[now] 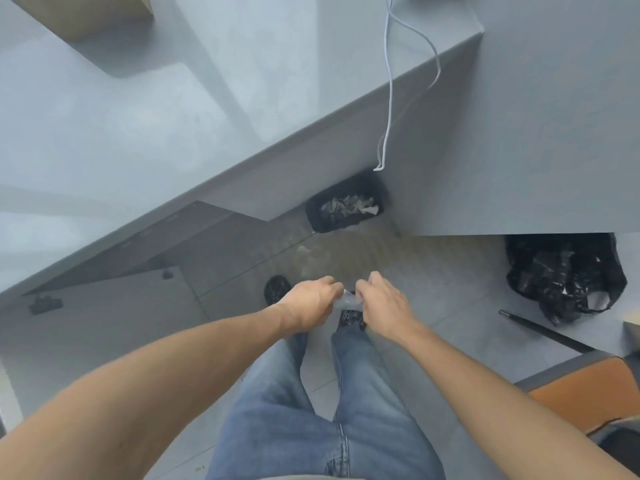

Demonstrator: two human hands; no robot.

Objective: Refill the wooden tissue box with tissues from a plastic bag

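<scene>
1. Landmark: the bin [346,207], lined in black and holding crumpled waste, stands on the floor under the bench [138,116] edge. All places below are given relative to it.

2. Left hand [308,303] and right hand [384,303] are raised side by side, on the viewer's side of the bin and well short of it, above the person's shoes.

3. Fingers: both sets are curled. Each hand pinches one end of a small piece of clear plastic [348,301] held between them. Judged to be the emptied tissue bag, crushed or being twisted; the frame is too soft to confirm.

4. Long axis of the plastic runs hand to hand, across the line towards the bin. Neither hand is clearly nearer the bin; the right sits slightly more in line with it.

5. Key relation: the bin lies straight ahead of the fingers and lower, with open floor between. Judgement: a forward reach and release over the opening would serve.

6. Wooden box [83,15]: only a tan corner shows at the far left of the bench, well apart from the bin and the hands. Its contents cannot be seen.

7. Other items: a white cable [389,98] hangs off the bench above the bin; a black bag [568,275] lies on the floor to the bin's right.

8. Risk, as judgement: light plastic may drift and miss the opening.
</scene>
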